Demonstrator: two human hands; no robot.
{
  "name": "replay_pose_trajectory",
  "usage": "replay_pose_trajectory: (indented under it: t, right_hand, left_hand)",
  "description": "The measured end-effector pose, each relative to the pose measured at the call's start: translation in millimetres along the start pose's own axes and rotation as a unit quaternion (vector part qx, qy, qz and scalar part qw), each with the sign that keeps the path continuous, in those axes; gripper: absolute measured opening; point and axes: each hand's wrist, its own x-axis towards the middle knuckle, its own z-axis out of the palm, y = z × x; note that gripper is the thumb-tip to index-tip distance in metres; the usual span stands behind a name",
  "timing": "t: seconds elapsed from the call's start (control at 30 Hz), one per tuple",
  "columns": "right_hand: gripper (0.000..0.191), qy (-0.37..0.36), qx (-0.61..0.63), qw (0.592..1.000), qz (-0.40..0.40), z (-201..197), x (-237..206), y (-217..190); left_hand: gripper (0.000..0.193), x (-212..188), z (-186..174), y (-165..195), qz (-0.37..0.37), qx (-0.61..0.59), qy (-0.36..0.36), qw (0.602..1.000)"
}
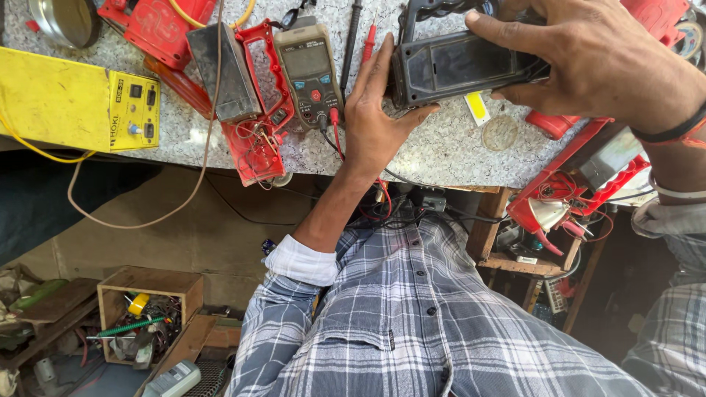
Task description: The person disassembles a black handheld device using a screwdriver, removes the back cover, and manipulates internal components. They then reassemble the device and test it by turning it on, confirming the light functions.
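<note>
A black plastic housing (467, 68) with a handle lies on the speckled stone bench (441, 151). My left hand (375, 117) presses flat against its left end, fingers straight. My right hand (588, 62) grips it from above and the right, fingers curled over its top and side. Just left of my left hand sits a grey multimeter (310, 70), its red probe lead (370, 37) running past my wrist.
An opened red lamp casing (257, 110) with a dark battery block (224, 70) lies left of the meter. A yellow box (77, 103) sits at far left, a metal bowl (66, 20) behind it. Another red casing (581, 184) hangs off the right edge. A wooden crate (147, 309) of tools stands on the floor.
</note>
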Motion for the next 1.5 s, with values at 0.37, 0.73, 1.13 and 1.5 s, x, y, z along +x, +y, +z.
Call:
replay_pose_trajectory:
  t: [0.37, 0.73, 1.13, 1.5]
  right_hand:
    - [0.085, -0.078, -0.036, 0.996, 0.031, -6, 26, -20]
    - [0.094, -0.168, 0.013, 0.984, 0.051, 1, 43, -11]
    - [0.091, -0.157, -0.021, 0.987, 0.007, 8, 51, -18]
    - [0.090, -0.222, -0.088, 0.969, 0.058, -7, 60, -43]
  left_hand:
    - [0.117, 5, -6, 4, 0.008, -0.020, -0.006, 1.000]
    - [0.100, -5, -24, -7, 0.008, -0.060, 0.000, 0.998]
    - [0.100, -18, -29, -20, 0.025, -0.065, 0.008, 0.998]
    - [0.100, -11, -32, -4, 0.023, -0.069, -0.009, 0.997]
